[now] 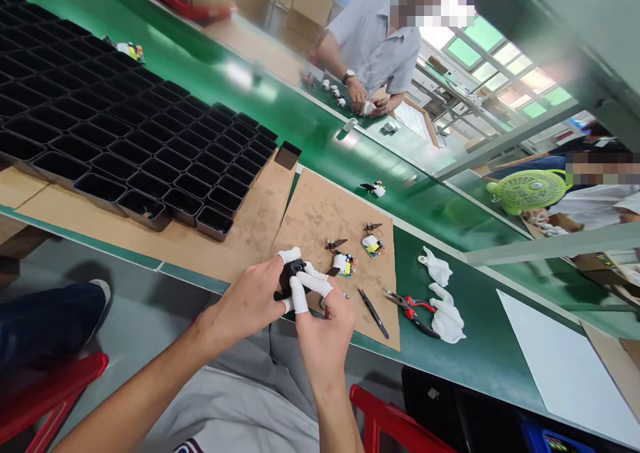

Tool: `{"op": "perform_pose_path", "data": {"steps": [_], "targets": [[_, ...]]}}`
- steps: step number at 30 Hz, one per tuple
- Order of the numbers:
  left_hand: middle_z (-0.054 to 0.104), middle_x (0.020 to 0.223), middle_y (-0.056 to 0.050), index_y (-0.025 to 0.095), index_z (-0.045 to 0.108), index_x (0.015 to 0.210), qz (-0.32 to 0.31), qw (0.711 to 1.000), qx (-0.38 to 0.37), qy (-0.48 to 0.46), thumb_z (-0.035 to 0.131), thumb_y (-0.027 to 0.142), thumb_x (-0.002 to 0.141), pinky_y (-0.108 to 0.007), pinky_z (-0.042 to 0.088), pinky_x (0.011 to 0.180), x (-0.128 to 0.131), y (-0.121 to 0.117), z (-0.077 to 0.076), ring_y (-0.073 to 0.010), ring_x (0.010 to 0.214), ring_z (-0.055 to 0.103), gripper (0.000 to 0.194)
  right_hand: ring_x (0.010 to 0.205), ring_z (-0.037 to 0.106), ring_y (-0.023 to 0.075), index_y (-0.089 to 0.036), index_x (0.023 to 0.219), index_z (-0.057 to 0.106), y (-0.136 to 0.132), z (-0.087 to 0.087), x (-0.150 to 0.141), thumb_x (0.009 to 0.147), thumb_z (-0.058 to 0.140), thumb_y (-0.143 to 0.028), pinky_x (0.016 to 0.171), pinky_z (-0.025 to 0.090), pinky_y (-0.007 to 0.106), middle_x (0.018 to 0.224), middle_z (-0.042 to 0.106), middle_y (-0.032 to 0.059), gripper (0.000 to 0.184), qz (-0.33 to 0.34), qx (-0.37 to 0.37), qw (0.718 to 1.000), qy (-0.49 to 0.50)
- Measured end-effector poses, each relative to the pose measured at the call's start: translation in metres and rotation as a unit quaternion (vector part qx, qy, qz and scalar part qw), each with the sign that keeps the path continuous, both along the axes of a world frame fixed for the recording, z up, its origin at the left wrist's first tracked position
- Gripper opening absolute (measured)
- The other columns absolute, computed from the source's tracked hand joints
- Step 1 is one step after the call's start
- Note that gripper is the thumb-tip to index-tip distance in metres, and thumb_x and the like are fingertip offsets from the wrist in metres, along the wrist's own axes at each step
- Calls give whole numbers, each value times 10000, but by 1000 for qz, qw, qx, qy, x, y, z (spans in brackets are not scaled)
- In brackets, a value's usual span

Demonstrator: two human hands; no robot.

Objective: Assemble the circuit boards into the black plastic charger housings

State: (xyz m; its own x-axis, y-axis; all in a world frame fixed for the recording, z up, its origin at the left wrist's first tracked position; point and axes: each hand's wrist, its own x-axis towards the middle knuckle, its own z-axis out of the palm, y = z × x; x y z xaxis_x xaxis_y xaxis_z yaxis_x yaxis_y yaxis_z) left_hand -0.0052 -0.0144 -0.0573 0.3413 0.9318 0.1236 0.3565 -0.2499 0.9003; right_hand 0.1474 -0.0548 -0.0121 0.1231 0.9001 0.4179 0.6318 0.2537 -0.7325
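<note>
White finger cots cover the fingertips of both hands. My left hand (253, 293) and my right hand (327, 310) meet over the front edge of the bench, closed around a small black plastic part (297, 266). My fingers hide much of it, so its exact kind does not show. Just beyond my right hand, on a sheet of brown cardboard (310, 206), lie small circuit boards with white and orange parts (343, 264) and black pieces on wires. Black tweezers (373, 312) rest to the right of that hand. Further right, red-and-black pliers (413, 308) lie partly over the cardboard's edge.
Many black rectangular bins (135, 153) fill the bench at left, with a single bin (289, 154) apart. White cloth pieces (447, 313) lie by the pliers. Across the green bench (320, 143) a co-worker (375, 46) handles something white. A green fan (533, 190) stands at right.
</note>
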Motion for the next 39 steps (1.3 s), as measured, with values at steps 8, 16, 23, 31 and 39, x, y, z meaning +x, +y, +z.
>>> {"op": "perform_pose_path", "data": {"steps": [8, 16, 23, 31, 39], "targets": [[766, 1005, -47, 257, 587, 980, 2, 999, 25, 22, 625, 57, 787, -350, 596, 793, -2, -2, 0, -264, 901, 757, 280, 1213, 825, 302, -278, 1546, 747, -13, -16, -2, 1066, 695, 2, 1009, 711, 463, 1277, 861, 142, 558, 29, 113, 976, -186], [699, 898, -25, 260, 531, 946, 17, 996, 59, 60, 590, 57, 768, -336, 546, 716, -2, -5, 2, -242, 783, 684, 277, 1306, 825, 321, -247, 1568, 721, -12, -9, 1, 1089, 641, 6, 1023, 734, 475, 1301, 870, 157, 548, 45, 121, 965, -226], [762, 1046, -48, 239, 601, 1177, 9, 997, 73, -6, 610, 84, 807, -385, 645, 860, -5, -1, 23, -265, 943, 756, 401, 1333, 807, 328, -278, 1611, 676, -9, 7, 2, 1073, 716, -38, 1061, 718, 523, 1371, 853, 153, 590, 45, 132, 971, -196], [779, 1057, -73, 229, 585, 1276, 21, 1000, 6, 13, 588, 35, 834, -436, 690, 876, 5, -2, 2, -297, 983, 813, 483, 1022, 847, 293, -261, 1222, 871, -8, -25, 8, 1095, 663, -103, 850, 725, 450, 1085, 860, 129, 290, 59, 71, 981, -168], [403, 1845, -269, 294, 128, 1796, -3, 982, 5, -190, 886, 314, 935, -685, 456, 1378, -14, -12, 5, -417, 1665, 546, 1148, 1217, 858, 294, -248, 1286, 873, -4, 1, 10, 1010, 883, -429, 1110, 707, 487, 1279, 895, 118, 330, -139, -53, 943, 298]]}}
